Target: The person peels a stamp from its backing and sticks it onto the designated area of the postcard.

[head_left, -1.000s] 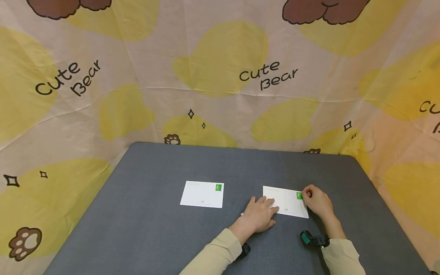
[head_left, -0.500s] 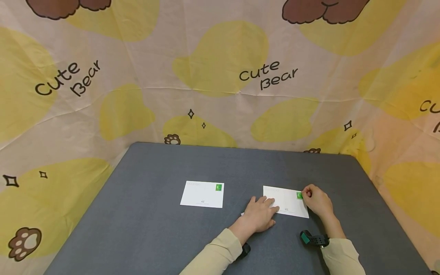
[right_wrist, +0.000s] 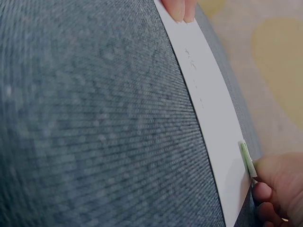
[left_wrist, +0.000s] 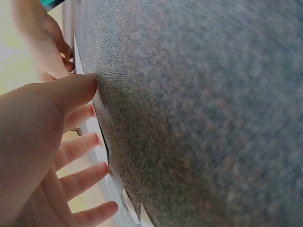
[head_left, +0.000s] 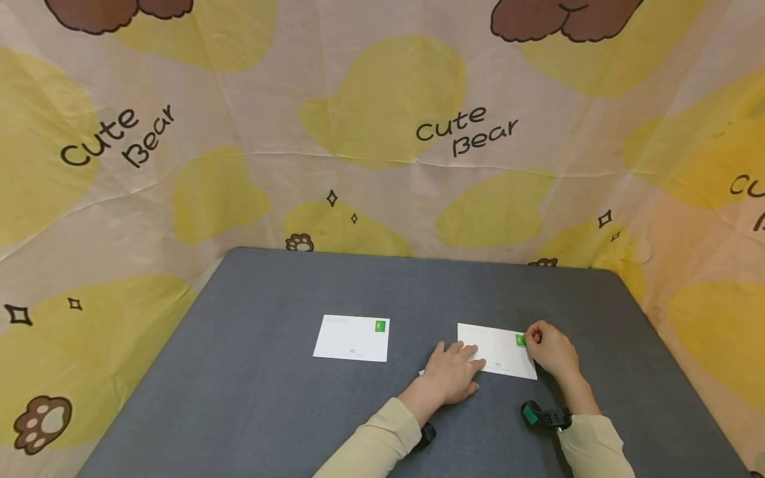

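In the head view a white postcard (head_left: pixel 496 358) lies on the right half of the grey table. My left hand (head_left: pixel 449 373) rests on its left end with the fingers spread; the left wrist view shows those fingers (left_wrist: pixel 80 182) straight. At the card's upper right corner my right hand (head_left: pixel 552 348) pinches the edge of a green stamp (head_left: pixel 520 340). The right wrist view shows the stamp (right_wrist: pixel 246 158) tilted up at the thumb side; how much of it touches the card I cannot tell. The right fingertips partly cover it.
Another white postcard (head_left: pixel 351 340) with a green stamp (head_left: pixel 380 326) lies flat to the left. A small white scrap (head_left: pixel 421 372) peeks out beside my left hand. Behind the grey table (head_left: pixel 269 411) hangs a patterned cloth (head_left: pixel 382 99).
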